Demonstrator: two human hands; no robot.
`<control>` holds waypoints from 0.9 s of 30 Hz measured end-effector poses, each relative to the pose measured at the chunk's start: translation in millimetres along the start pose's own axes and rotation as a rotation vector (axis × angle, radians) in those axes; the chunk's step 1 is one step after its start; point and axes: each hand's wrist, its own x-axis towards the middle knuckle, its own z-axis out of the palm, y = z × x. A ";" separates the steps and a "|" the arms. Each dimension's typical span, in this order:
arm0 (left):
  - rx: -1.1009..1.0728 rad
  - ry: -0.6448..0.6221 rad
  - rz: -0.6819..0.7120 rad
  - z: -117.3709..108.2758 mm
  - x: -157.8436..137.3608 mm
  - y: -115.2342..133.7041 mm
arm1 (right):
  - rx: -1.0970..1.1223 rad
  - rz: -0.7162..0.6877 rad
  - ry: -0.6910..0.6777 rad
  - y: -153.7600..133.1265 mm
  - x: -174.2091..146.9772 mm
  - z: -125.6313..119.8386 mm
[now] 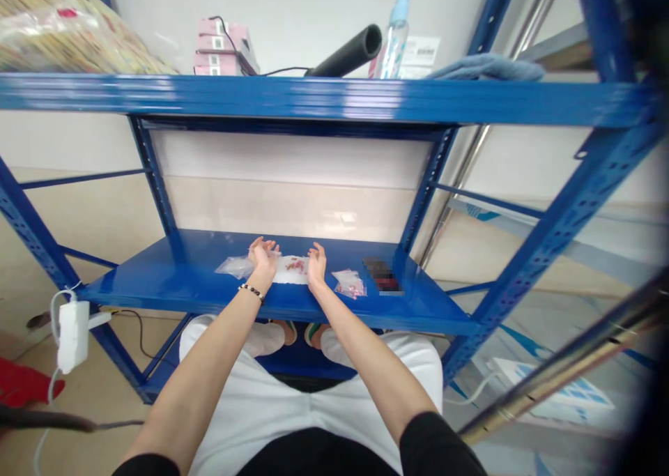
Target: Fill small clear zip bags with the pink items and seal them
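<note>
Both forearms reach forward over a blue metal shelf (198, 281). Between my hands lies a small white sheet (285, 275) with tiny reddish-pink pieces (297, 265) scattered on it. My left hand (265, 258) is at the sheet's left side, palm turned up, fingers apart and loosely bent. Clear plastic bags (234, 267) lie just left of it, partly behind the wrist. My right hand (316, 263) rests along the sheet's right edge, fingers extended, nothing visible in it. To its right is a clear bag (349, 283) holding small pink pieces.
A dark, blurred-out object (382, 275) lies farther right. The upper shelf beam (261, 96) crosses ahead, carrying pink boxes (222, 47), a black tube (348, 51), a spray bottle (396, 40) and a blue cloth (486, 67). A white power strip (73, 336) hangs at the left post.
</note>
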 end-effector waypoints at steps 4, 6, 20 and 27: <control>0.085 0.077 0.049 -10.4 17.4 -27.8 | -0.064 -0.036 -0.035 13.9 -2.6 1.3; 0.136 0.072 0.080 -15.7 24.0 -38.3 | -0.124 -0.075 -0.078 14.4 -4.9 1.9; 0.621 -0.368 0.383 -22.4 36.1 -55.1 | -0.277 -0.102 -0.120 11.8 -7.2 2.1; 0.714 -0.486 0.336 -17.1 31.2 -51.7 | -0.270 -0.120 -0.113 8.7 -7.3 3.4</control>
